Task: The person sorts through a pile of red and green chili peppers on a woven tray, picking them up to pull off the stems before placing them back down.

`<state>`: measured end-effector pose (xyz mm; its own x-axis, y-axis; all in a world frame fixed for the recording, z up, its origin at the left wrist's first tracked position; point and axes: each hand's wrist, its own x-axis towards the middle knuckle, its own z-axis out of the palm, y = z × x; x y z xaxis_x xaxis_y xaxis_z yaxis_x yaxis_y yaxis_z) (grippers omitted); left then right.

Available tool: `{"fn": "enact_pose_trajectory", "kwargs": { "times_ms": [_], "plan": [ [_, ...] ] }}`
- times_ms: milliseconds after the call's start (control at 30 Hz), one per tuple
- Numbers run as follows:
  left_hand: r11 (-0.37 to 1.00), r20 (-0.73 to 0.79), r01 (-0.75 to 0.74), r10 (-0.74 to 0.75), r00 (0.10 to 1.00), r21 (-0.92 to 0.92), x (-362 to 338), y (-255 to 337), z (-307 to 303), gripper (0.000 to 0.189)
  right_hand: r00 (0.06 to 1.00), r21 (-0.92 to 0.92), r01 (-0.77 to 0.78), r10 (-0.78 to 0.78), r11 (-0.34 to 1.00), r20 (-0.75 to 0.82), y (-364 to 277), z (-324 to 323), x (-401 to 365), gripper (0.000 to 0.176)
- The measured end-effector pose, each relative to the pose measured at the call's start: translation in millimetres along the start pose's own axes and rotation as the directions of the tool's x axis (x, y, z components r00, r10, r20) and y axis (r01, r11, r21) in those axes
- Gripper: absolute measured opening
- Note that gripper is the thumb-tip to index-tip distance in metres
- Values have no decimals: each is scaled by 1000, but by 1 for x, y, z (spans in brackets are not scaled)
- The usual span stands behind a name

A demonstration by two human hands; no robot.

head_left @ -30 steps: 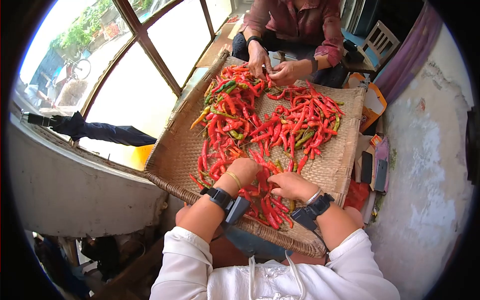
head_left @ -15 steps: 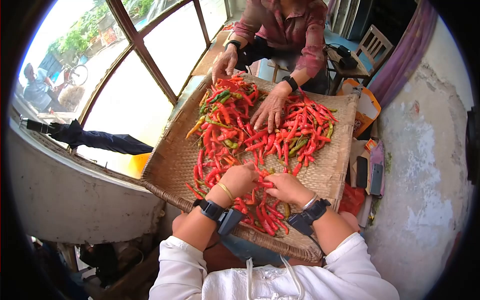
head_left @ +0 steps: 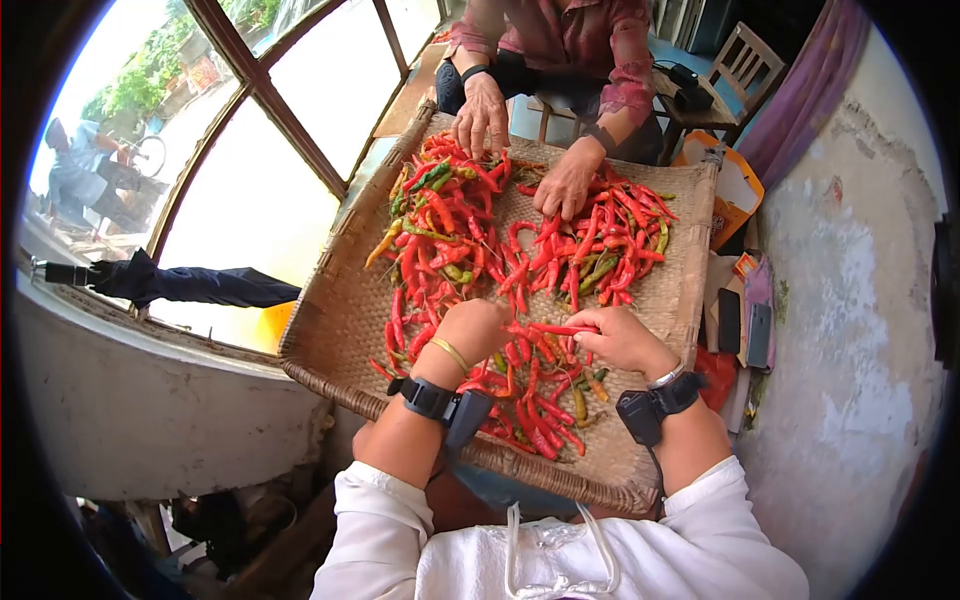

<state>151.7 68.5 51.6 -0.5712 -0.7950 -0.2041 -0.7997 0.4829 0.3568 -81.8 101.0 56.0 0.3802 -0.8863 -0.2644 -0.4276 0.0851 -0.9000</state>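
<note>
A long red chili pepper (head_left: 562,329) stretches sideways above the near part of a woven tray (head_left: 335,335). My right hand (head_left: 625,341) pinches its right end between thumb and fingers. Close to the other end, my left hand (head_left: 472,334) is curled closed, its fingertips hidden behind the back of the hand, so what it grips cannot be made out. Below both hands lies a pile of red chilies (head_left: 540,415) with a few green and yellowish ones. Larger heaps of chilies fill the left (head_left: 440,215) and right (head_left: 610,245) of the tray's far half.
Across the tray sits another person in a red shirt (head_left: 570,50), both hands among the far chilies. A folded dark umbrella (head_left: 200,283) lies by the window on the left. At right are an orange box (head_left: 735,195), phones (head_left: 759,335) and a wall (head_left: 850,350).
My hands have moved apart, the right one shifting right and up with the pepper. The other person's left hand has moved right and up; their right hand now touches the left heap.
</note>
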Motion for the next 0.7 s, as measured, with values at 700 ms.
{"fn": "enact_pose_trajectory", "kwargs": {
  "times_ms": [700],
  "plan": [
    [969, -10, -91, 96, 995, 230, 13, 10, 46, 25, 995, 128, 14, -1, 992, -97, -3, 16, 15, 23]
  ]
}}
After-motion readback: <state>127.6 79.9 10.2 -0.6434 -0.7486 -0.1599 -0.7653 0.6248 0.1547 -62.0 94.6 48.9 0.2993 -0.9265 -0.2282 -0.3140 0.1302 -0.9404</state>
